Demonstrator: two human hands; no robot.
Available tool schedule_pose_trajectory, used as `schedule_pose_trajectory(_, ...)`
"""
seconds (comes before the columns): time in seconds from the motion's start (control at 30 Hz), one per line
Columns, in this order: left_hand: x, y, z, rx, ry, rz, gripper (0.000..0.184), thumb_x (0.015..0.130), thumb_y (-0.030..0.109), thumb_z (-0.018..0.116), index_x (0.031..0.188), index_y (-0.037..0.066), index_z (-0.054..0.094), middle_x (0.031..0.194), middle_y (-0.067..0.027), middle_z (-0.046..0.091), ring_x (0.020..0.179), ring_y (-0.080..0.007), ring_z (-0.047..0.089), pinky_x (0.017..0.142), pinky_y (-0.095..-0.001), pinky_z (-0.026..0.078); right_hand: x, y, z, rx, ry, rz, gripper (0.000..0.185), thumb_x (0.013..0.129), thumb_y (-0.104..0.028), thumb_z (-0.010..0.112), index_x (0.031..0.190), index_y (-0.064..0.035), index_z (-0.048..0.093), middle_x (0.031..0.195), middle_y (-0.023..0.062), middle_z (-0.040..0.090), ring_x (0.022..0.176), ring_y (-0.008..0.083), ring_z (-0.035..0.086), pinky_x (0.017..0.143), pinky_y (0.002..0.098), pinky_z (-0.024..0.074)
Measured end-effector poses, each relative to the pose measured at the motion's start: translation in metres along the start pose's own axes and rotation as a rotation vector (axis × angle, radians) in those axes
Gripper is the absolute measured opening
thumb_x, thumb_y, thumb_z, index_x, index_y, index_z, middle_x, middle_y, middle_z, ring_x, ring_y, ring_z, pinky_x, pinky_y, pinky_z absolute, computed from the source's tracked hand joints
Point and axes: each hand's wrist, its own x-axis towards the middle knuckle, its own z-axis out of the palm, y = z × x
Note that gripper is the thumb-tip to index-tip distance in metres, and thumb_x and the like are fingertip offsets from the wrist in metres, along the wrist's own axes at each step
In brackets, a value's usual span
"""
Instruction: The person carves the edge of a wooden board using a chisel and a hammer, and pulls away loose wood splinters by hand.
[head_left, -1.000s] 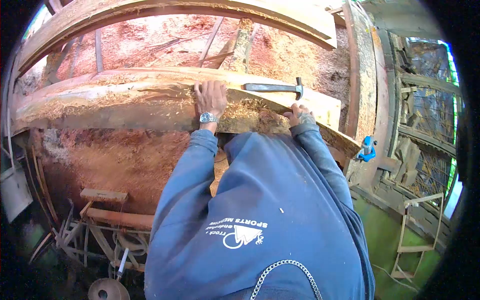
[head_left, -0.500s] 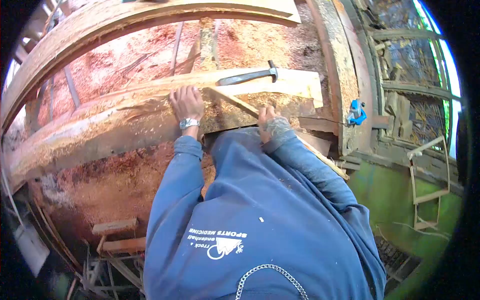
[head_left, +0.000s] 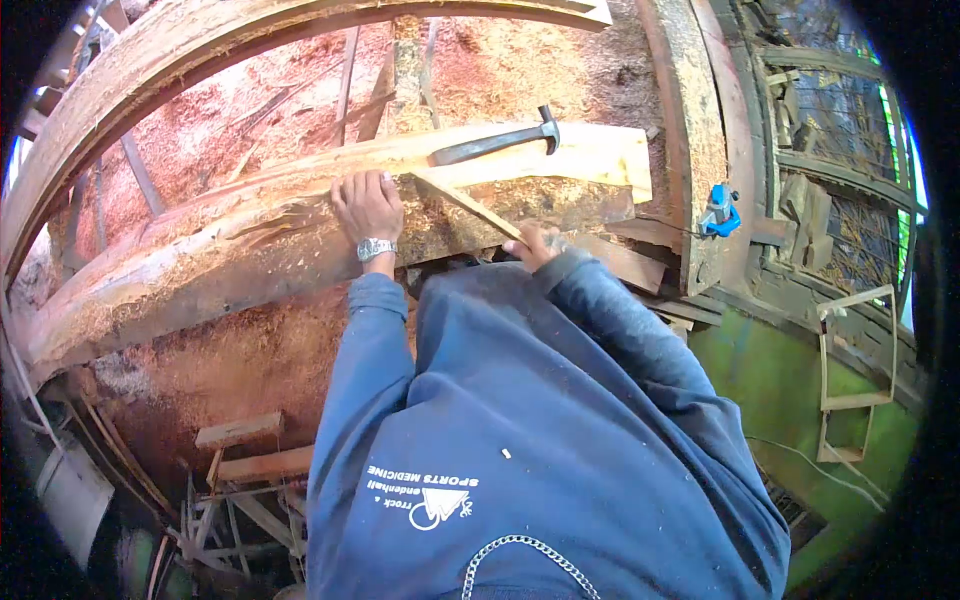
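Note:
My left hand (head_left: 368,208), with a metal watch at its wrist, lies on the edge of a large timber beam (head_left: 180,275) covered in shavings. My right hand (head_left: 535,244) is closed around a thin wooden strip (head_left: 468,204). The strip slants up and left, its far end on the beam near my left hand. A hammer (head_left: 495,143) rests on the beam's pale top face, its head toward the right.
A blue power tool (head_left: 720,210) sits on an upright plank at the right. Another long curved beam (head_left: 200,60) crosses the top. A wooden frame (head_left: 858,400) stands at the far right. Wood scraps (head_left: 240,430) lie lower left.
The view has shifted. The strip, first along the beam's edge, has swung to a slant across it. My right hand has moved away from the beam with it; my left hand stays on the beam.

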Motion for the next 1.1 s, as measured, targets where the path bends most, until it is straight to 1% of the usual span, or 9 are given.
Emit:
schedule_pose_trajectory(0.1,0.004,0.003,-0.002,-0.01,-0.002,-0.021,0.024,0.095,0.029,0.048,0.089,0.01,0.062,0.093,-0.0073,0.063,0.1,-0.0261,0.055,0.108,-0.0495,0.029,-0.018,-0.012,0.008,0.025,0.055,0.023,0.04,0.091,-0.04,0.06,0.093,-0.0002,0.055,0.076,0.0265,0.062,0.072,0.0473,0.061,0.064,0.0546,0.0466)
schedule_pose_trajectory(0.2,0.001,0.002,0.0,-0.018,-0.018,-0.027,0.024,0.095,0.029,0.047,0.089,0.01,0.061,0.095,-0.0088,0.062,0.1,-0.0271,0.055,0.107,-0.0504,0.028,-0.017,0.01,0.042,0.071,0.144,0.04,0.037,0.091,-0.039,0.061,0.092,-0.0036,0.052,0.07,0.0266,0.06,0.068,0.0477,0.061,0.058,0.0559,0.0451)
schedule_pose_trajectory(0.33,0.003,0.003,0.002,0.004,-0.106,-0.052,0.024,0.096,0.028,0.046,0.092,0.009,0.061,0.097,-0.0096,0.062,0.101,-0.0282,0.054,0.107,-0.0511,0.026,-0.016,0.003,0.048,0.124,0.074,0.177,0.031,0.093,-0.037,0.06,0.098,-0.0071,0.052,0.077,0.0248,0.062,0.075,0.0474,0.062,0.06,0.0549,0.047)
schedule_pose_trajectory(0.47,0.006,0.001,0.0,-0.011,-0.122,-0.049,0.025,0.096,0.027,0.046,0.094,0.008,0.062,0.099,-0.0095,0.061,0.102,-0.0283,0.054,0.108,-0.051,0.025,0.0,0.034,0.11,0.215,0.119,0.173,0.036,0.094,-0.041,0.056,0.105,-0.0061,0.053,0.092,0.0251,0.066,0.085,0.0454,0.064,0.073,0.0533,0.051)
schedule_pose_trajectory(0.63,0.003,0.003,0.006,-0.052,-0.115,-0.051,0.026,0.093,0.03,0.045,0.095,0.009,0.061,0.099,-0.0098,0.061,0.102,-0.0292,0.054,0.108,-0.0515,0.025,0.002,0.053,0.128,0.273,0.321,-0.017,0.029,0.091,-0.037,0.063,0.098,-0.0085,0.062,0.077,0.0205,0.065,0.07,0.0418,0.064,0.062,0.0483,0.052)
schedule_pose_trajectory(0.67,0.006,0.005,0.005,-0.052,-0.112,-0.045,0.026,0.093,0.03,0.045,0.095,0.009,0.061,0.099,-0.0099,0.061,0.102,-0.0293,0.054,0.108,-0.0515,0.025,0.005,0.057,0.118,0.25,0.291,-0.036,0.031,0.093,-0.038,0.06,0.097,-0.0072,0.062,0.068,0.016,0.064,0.063,0.0356,0.065,0.058,0.0453,0.0512)
schedule_pose_trajectory(0.8,0.01,0.007,0.005,-0.046,-0.102,-0.027,0.026,0.092,0.03,0.046,0.094,0.009,0.061,0.098,-0.0104,0.06,0.101,-0.0302,0.053,0.108,-0.0514,0.025,0.01,0.046,0.04,0.797,-0.411,0.406,0.05,0.096,-0.049,0.052,0.075,-0.0045,0.058,0.055,0.0117,0.058,0.044,0.0236,0.055,0.045,0.0381,0.0457)
schedule_pose_trajectory(0.93,0.005,0.007,0.001,-0.05,-0.119,-0.024,0.026,0.092,0.03,0.047,0.094,0.008,0.06,0.097,-0.0105,0.06,0.101,-0.0304,0.053,0.107,-0.0512,0.026,0.006,0.029,-0.032,1.267,-0.761,0.332,0.042,0.098,-0.045,0.052,0.08,-0.0068,0.054,0.053,0.0083,0.051,0.037,0.0187,0.048,0.034,0.0335,0.0405)
schedule_pose_trajectory(1.1,0.007,0.008,-0.004,-0.098,-0.088,-0.031,0.022,0.09,0.027,0.049,0.092,0.008,0.06,0.097,-0.0104,0.06,0.1,-0.0301,0.054,0.107,-0.0507,0.027,0.008,0.04,-0.008,1.614,-1.101,0.426,0.047,0.097,-0.061,0.037,0.089,-0.0158,0.048,0.056,0.0007,0.04,0.034,0.0133,0.036,0.03,0.0313,0.0314)
